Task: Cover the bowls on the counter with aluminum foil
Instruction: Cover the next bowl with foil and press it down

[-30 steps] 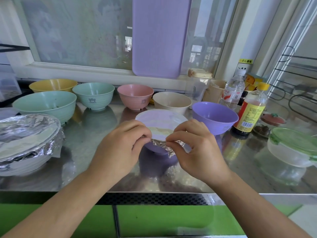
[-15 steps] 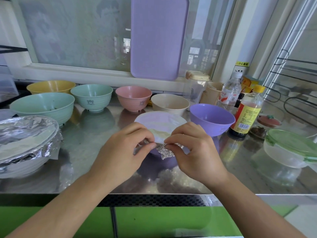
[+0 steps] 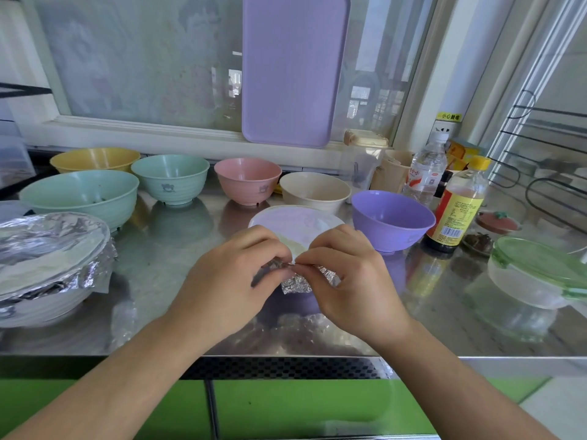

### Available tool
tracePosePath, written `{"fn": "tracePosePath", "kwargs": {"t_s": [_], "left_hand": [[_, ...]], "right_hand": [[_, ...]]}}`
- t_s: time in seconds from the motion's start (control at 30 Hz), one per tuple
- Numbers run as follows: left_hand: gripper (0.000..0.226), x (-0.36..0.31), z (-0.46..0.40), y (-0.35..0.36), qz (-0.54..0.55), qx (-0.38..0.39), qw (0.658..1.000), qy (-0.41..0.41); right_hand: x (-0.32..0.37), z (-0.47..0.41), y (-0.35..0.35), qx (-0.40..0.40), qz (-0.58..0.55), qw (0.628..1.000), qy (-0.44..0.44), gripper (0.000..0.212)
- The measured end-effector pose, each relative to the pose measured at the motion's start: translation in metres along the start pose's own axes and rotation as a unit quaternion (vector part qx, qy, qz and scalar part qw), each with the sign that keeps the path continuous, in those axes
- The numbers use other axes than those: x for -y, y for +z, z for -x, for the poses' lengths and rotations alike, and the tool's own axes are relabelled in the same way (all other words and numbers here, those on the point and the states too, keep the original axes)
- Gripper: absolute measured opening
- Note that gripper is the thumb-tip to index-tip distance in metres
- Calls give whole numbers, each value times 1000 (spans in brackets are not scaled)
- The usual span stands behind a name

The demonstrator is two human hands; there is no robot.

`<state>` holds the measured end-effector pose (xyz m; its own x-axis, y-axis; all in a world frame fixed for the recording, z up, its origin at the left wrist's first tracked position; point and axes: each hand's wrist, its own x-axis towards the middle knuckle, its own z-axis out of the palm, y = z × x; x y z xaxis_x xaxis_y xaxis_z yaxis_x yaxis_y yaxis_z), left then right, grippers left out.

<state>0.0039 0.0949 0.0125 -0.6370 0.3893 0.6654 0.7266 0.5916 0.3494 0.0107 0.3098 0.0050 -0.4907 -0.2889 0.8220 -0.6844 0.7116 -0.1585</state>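
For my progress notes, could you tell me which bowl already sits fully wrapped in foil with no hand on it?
The white ribbed bowl at the counter's near left; crinkled foil covers its whole top, unlike the open coloured bowls.

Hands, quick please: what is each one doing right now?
Left hand: closed, pinching the foil at the bowl's near rim.
Right hand: closed, pinching the same foil.
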Motion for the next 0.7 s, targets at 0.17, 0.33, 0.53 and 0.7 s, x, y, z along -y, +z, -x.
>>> {"fn": "tracePosePath", "kwargs": {"t_s": [0.17,0.33,0.53,0.7], "left_hand": [[7,3,0,-2,-53,-12,999,5],[9,13,-3,-9,-66,-14,998,1],[11,2,-1,-9,-54,13,998,-4],[7,-4,-5,-1,-61,4,998,0]], "right_hand": [[-8,6,-10,10,-5,1000,10,8],[-15,12,-20,11,6,1000,13,8],[-11,8,-15,6,8,1000,2,5],[-10,6,-11,17,7,1000,-6,7]]}}
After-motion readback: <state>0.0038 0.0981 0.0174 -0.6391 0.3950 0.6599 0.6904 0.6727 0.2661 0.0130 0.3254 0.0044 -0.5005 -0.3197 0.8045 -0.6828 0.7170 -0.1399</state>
